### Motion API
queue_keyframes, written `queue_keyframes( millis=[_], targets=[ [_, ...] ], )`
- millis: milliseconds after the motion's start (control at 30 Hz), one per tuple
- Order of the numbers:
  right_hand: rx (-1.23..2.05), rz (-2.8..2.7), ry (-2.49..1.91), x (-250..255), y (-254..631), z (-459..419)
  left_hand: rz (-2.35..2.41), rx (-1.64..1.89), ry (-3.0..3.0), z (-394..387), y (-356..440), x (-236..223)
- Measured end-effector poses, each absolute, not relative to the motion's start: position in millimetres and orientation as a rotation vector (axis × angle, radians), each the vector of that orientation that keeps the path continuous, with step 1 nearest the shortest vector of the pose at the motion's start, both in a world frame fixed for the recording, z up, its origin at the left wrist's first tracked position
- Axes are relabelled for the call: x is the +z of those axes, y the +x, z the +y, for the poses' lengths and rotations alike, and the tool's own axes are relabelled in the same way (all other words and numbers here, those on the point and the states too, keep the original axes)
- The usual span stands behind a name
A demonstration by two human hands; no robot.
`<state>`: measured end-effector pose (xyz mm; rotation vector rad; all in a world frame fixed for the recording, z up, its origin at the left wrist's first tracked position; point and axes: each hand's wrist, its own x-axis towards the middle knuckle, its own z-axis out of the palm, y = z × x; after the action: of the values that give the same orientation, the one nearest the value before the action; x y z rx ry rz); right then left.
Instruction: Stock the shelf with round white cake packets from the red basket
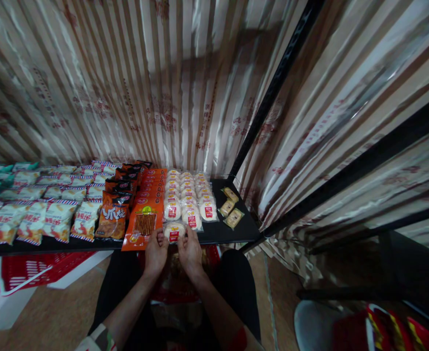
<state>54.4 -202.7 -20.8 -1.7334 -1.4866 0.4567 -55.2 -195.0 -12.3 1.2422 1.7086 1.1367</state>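
Note:
Between my two hands, at the shelf's front edge, lies a round white rice cracker pack (174,231) in clear wrap with a red label. My left hand (156,252) pinches its left side and my right hand (190,251) its right side. Behind it, overlapping rows of the same white cracker packs (188,195) run back to the curtain. Left of them is a row of flat orange snack packets (144,219) with brown sticks showing through the front one. Several small yellow wrapped biscuits (231,207) lie to the right.
The black shelf (214,235) also bears orange-and-black snack bags (112,217) and white snack bags (56,219). Black metal bars (273,92) rise at the right before a striped plastic curtain (185,87). Red baskets (34,268) stand below left; red packages (393,329) sit lower right.

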Motion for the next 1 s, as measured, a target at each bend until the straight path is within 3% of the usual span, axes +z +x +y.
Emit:
queue_keyframes(
  millis=[300,633,1000],
  targets=[
    [0.615,-1.394,-1.520,-34,48,-196,1.899,1.011,1.514,-193,-55,-11],
    [0.490,-1.415,-1.468,-36,40,-185,2.051,0.882,1.718,-185,-56,-11],
    [0.404,-1.523,-1.551,-39,37,-181,1.986,0.977,1.695,-174,-60,-17]
  ],
)
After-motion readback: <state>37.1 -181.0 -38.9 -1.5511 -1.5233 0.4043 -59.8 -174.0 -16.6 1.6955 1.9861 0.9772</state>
